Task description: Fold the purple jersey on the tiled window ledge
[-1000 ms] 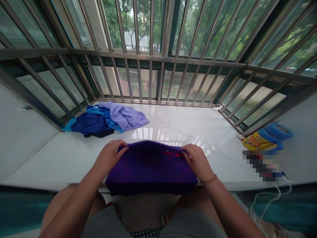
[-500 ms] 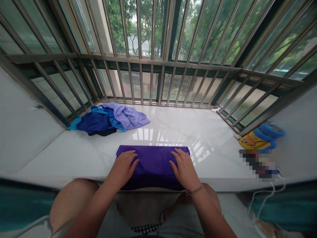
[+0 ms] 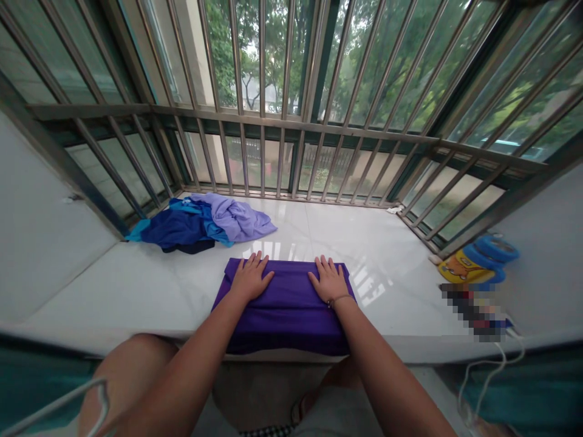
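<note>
I see both hands lying flat on the folded purple cloth (image 3: 285, 306), palms down. The cloth lies on the white marble sill (image 3: 136, 285), close to its near edge, and its front side reaches almost to that edge, in front of my knees.

The left hand (image 3: 249, 278) rests on the far left part of the cloth. Its fingers are stretched forward and a little spread; the fingertips reach the far edge of the fabric. The wrist is straight, and the forearm comes up from the lower left of the view in a long diagonal line.

The right hand (image 3: 328, 280) rests on the far right part of the cloth in the same way. The fingers are extended and slightly apart, pointing away from me toward the window bars (image 3: 282, 121). A thin bracelet (image 3: 339, 298) sits at the wrist. The right forearm comes from the lower right, so the two arms form a kind of V that closes toward the cloth. Neither hand grips anything; both only press on the fabric from above. Between the hands a strip of the purple cloth is visible.

Further back on the left of the sill lies a loose pile of clothes (image 3: 204, 221), dark blue, turquoise and lilac, well apart from the cloth. At the right, next to the wall, there is a yellow and blue toy (image 3: 478, 261).
</note>
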A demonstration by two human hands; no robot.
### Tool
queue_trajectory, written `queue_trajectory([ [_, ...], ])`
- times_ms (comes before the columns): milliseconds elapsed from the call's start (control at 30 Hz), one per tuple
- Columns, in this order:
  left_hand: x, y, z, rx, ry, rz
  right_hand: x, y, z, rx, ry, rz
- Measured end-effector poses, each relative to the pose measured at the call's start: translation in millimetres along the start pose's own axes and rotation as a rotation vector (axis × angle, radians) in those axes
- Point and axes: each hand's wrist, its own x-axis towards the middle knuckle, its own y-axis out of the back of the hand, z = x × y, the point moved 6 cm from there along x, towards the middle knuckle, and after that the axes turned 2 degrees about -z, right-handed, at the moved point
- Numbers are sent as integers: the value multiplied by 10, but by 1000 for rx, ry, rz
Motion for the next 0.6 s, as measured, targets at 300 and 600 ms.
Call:
queue_trajectory([
  [300,582,45,-72,4,-16,-65,471,76,82,-14,-46,3],
  [600,959,22,-106,-6,-22,-56,825,110,141,-12,-50,0],
])
